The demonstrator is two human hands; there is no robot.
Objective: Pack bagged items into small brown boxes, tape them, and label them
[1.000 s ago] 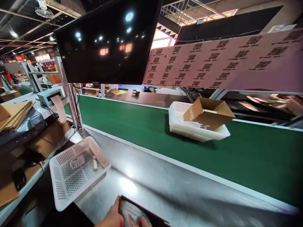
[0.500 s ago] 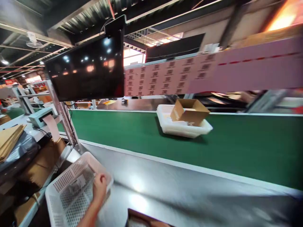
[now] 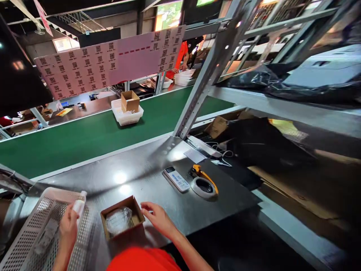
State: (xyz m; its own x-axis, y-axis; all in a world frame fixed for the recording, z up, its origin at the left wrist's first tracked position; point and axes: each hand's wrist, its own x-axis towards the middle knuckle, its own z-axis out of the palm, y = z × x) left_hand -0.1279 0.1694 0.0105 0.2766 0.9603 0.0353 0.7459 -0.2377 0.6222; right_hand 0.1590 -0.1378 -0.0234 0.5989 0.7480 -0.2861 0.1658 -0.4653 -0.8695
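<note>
At the far left a white mesh basket [image 3: 34, 229] sits on the grey tabletop [image 3: 146, 173]. Over its right edge the left hand [image 3: 68, 226] is closed around one small white bottle [image 3: 79, 205], held upright with the cap on top. Just to the right stands one small open cardboard box [image 3: 122, 222] with a clear plastic packet [image 3: 118, 220] lying inside. The right hand [image 3: 158, 218] rests beside the box's right wall, fingers loosely spread and holding nothing; its fingertips lie at the box's rim, though I cannot tell if they touch. Further right on the tabletop lie one white handheld device [image 3: 176, 179] and one tape dispenser [image 3: 203, 183] with a yellow handle, close together and well apart from the hands. Behind runs a green conveyor belt [image 3: 84, 139], carrying a second white basket [image 3: 126, 116] with a second open cardboard box [image 3: 130, 101] in it. A slanted metal post [image 3: 203, 79] rises at the tabletop's back right corner, with shelves bearing black plastic bags [image 3: 282, 84].
</note>
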